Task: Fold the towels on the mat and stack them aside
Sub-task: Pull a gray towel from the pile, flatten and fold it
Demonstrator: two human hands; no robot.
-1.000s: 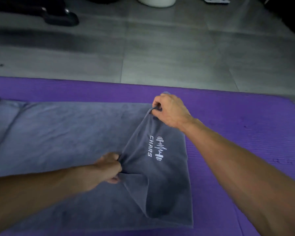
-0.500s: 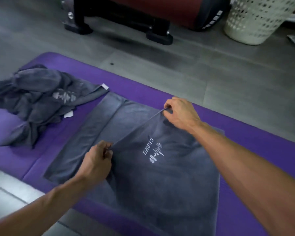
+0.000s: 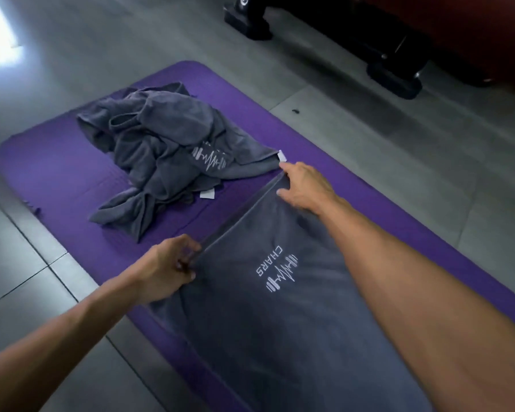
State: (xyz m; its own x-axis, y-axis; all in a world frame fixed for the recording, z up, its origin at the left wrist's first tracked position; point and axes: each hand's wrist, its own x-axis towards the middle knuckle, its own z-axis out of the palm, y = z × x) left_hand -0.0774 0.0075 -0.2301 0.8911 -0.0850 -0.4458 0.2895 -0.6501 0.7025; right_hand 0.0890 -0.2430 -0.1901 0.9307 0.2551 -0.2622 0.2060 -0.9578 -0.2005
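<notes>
Towel (image 3: 280, 316), grey, marked "CHARS" in white, lies folded over on the purple mat (image 3: 57, 162), its doubled edge running between the two hands. Left hand (image 3: 167, 272) has fingers and thumb curled round the near corner of that edge, pinching the cloth. Right hand (image 3: 304, 188) rests at the far corner with its fingers fairly straight; thumb and forefinger appear to nip the hem, though the exact grip cannot be told for certain. The edge between them is drawn taut and sits slightly above the mat.

Compared with half a second ago, the upper layer has been carried further across: the single layer then exposed beyond the hands is now covered, and the edge lines up near the towel's far end. The right hand has moved up close to the heap.

Crumpled towels (image 3: 167, 156) form that heap on the mat's far end, just beside the right hand, with a white label (image 3: 282, 156) almost touching the fingertips. Grey floor tiles (image 3: 369, 138) surround the mat. Black equipment feet (image 3: 394, 81) stand on the floor beyond.
</notes>
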